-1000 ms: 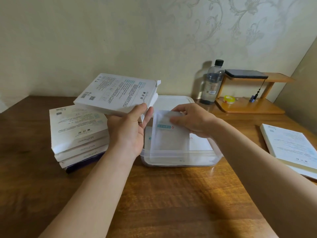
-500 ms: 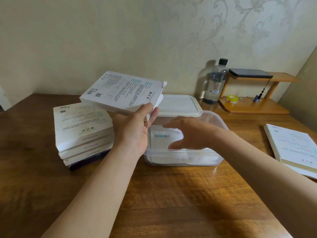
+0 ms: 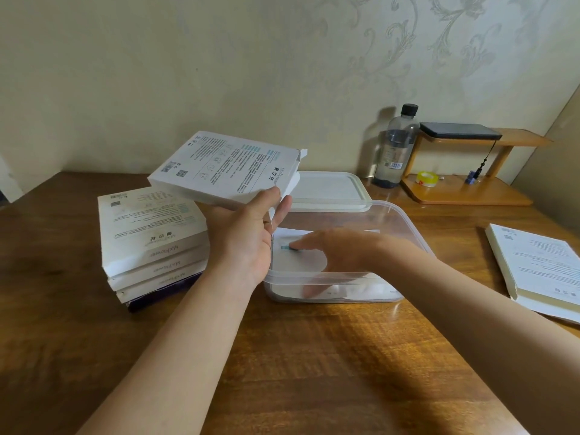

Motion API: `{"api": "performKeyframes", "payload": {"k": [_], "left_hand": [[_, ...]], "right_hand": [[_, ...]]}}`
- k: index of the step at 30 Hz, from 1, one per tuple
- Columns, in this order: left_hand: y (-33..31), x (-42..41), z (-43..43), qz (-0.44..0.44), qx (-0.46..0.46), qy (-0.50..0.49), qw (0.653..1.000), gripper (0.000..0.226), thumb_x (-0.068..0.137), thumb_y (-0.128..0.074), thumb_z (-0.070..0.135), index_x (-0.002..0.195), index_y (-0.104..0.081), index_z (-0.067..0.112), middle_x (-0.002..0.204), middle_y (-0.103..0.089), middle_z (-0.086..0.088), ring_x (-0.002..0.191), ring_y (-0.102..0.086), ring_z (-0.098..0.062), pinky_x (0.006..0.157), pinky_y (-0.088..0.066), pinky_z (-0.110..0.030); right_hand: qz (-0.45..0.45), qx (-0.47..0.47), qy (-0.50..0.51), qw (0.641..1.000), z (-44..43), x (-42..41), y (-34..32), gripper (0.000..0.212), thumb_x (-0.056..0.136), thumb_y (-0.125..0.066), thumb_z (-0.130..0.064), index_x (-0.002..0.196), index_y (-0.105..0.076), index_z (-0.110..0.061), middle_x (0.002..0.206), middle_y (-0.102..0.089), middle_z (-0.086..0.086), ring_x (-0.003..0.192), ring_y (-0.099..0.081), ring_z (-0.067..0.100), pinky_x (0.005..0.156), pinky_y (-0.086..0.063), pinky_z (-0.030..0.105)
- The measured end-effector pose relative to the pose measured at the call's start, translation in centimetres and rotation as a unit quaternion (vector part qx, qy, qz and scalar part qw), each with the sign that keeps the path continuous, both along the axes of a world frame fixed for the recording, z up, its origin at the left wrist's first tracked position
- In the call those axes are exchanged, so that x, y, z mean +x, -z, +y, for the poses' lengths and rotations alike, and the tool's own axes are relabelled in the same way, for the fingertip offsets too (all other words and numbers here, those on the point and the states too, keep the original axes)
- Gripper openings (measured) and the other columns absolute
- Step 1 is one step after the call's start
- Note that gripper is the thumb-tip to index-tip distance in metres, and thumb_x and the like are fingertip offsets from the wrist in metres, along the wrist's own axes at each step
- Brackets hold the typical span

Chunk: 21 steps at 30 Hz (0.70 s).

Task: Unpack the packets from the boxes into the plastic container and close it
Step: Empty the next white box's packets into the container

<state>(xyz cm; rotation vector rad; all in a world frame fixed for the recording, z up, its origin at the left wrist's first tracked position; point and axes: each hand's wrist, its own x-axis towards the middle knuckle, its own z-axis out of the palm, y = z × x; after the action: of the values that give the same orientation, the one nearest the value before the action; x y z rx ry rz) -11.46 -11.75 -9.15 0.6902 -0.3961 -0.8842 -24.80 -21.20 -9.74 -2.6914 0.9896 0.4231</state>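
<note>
Wooden table (image 3: 314,356) fills the lower frame, crossed by two bare forearms. At centre, the right hand (image 3: 339,252) reaches down inside the clear plastic container (image 3: 314,273), fingers stretched flat and gripping nothing, over a white packet (image 3: 301,262) lying on its floor. Motion blur hides whether the fingertips touch it. The pose suggests the packet is being laid flat to leave room for more. Just left, the left hand (image 3: 244,243) clasps a white box (image 3: 226,169) from below, raised above the container's left corner with its end flap open, apparently held close for the next draw. Further left sits a stack of boxes (image 3: 150,233); another flat box (image 3: 539,271) lies at the right edge. Behind the container rests its lid (image 3: 329,191), likely left off until filling ends. A bottle (image 3: 397,149) and a wooden shelf (image 3: 464,193) stand against the patterned wall.
</note>
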Motion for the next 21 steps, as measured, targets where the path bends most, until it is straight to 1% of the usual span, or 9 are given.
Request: {"api": "performKeyframes", "payload": {"k": [6,10,12,14,15,16,18,20,21], "left_hand": [[0.1,0.1,-0.1,-0.002,-0.002,0.001,1.000,0.064,0.084,-0.067,-0.018,0.138,-0.049,0.012,0.130,-0.066,-0.009,0.122,-0.064,-0.024,0.078,-0.062,-0.036],[-0.1,-0.1,0.1,-0.014,-0.003,0.006,1.000,0.052,0.086,-0.065,-0.018,0.122,-0.056,0.019,0.121,-0.070,-0.005,0.116,-0.067,-0.020,0.078,-0.063,-0.036],[-0.1,-0.1,0.1,-0.016,-0.002,0.008,1.000,0.051,0.086,-0.065,-0.018,0.117,-0.057,0.021,0.121,-0.070,-0.004,0.116,-0.067,-0.020,0.078,-0.063,-0.036],[-0.1,0.0,0.1,-0.014,-0.003,0.012,1.000,0.050,0.086,-0.065,-0.018,0.117,-0.058,0.021,0.120,-0.071,-0.003,0.113,-0.069,-0.019,0.079,-0.063,-0.037],[-0.2,0.0,0.1,-0.011,-0.004,0.014,1.000,0.050,0.086,-0.065,-0.017,0.118,-0.059,0.021,0.120,-0.072,-0.003,0.110,-0.071,-0.017,0.078,-0.063,-0.037],[-0.2,0.0,0.0,-0.006,-0.004,0.015,1.000,0.050,0.086,-0.065,-0.017,0.120,-0.060,0.019,0.118,-0.073,-0.003,0.107,-0.073,-0.015,0.078,-0.063,-0.037],[-0.2,0.1,-0.1,0.002,-0.002,0.016,1.000,0.046,0.087,-0.065,-0.016,0.119,-0.062,0.018,0.112,-0.076,-0.002,0.102,-0.075,-0.015,0.076,-0.063,-0.037],[-0.1,0.1,-0.2,0.001,0.004,0.016,1.000,0.044,0.088,-0.067,-0.013,0.119,-0.063,0.017,0.110,-0.078,-0.003,0.102,-0.075,-0.019,0.073,-0.063,-0.036],[-0.1,0.1,-0.2,0.000,0.006,0.017,1.000,0.044,0.088,-0.067,-0.011,0.121,-0.063,0.017,0.111,-0.077,-0.005,0.104,-0.075,-0.021,0.072,-0.063,-0.036]], "right_hand": [[0.015,0.004,-0.002,1.000,-0.3,0.1,0.4,0.099,0.073,-0.071,-0.069,0.155,-0.022,-0.043,0.163,-0.024,-0.009,0.150,-0.021,0.021,0.122,-0.018,0.047],[0.018,0.002,-0.006,1.000,-0.5,0.2,0.7,0.098,0.074,-0.070,-0.070,0.155,-0.022,-0.044,0.164,-0.024,-0.009,0.150,-0.021,0.022,0.121,-0.017,0.049],[0.014,-0.001,-0.008,1.000,-0.3,0.1,0.4,0.094,0.076,-0.070,-0.068,0.154,-0.025,-0.041,0.163,-0.025,-0.008,0.150,-0.023,0.021,0.121,-0.018,0.045],[-0.053,0.002,0.024,0.998,0.0,-0.3,-0.4,0.081,0.080,-0.072,-0.058,0.150,-0.038,-0.037,0.157,-0.038,-0.009,0.144,-0.035,0.018,0.118,-0.026,0.040],[-0.130,0.010,0.057,0.990,0.0,-0.5,-1.0,0.068,0.082,-0.074,-0.051,0.143,-0.049,-0.033,0.148,-0.049,-0.008,0.136,-0.046,0.017,0.115,-0.035,0.038],[-0.227,0.017,0.092,0.969,0.0,-0.5,-1.7,0.052,0.084,-0.075,-0.043,0.133,-0.061,-0.029,0.135,-0.062,-0.006,0.123,-0.058,0.016,0.107,-0.046,0.039],[-0.416,0.019,0.161,0.895,0.4,-0.1,-3.1,0.022,0.087,-0.073,-0.028,0.108,-0.073,-0.022,0.103,-0.074,-0.004,0.092,-0.070,0.015,0.086,-0.059,0.042],[-0.537,0.056,0.218,0.813,0.9,0.6,-4.4,0.007,0.089,-0.069,-0.018,0.095,-0.074,-0.017,0.085,-0.074,0.002,0.074,-0.071,0.017,0.072,-0.061,0.044],[-0.568,0.082,0.232,0.785,1.2,1.0,-4.9,0.006,0.090,-0.068,-0.014,0.093,-0.073,-0.014,0.081,-0.073,0.005,0.068,-0.069,0.017,0.067,-0.060,0.041]]}}
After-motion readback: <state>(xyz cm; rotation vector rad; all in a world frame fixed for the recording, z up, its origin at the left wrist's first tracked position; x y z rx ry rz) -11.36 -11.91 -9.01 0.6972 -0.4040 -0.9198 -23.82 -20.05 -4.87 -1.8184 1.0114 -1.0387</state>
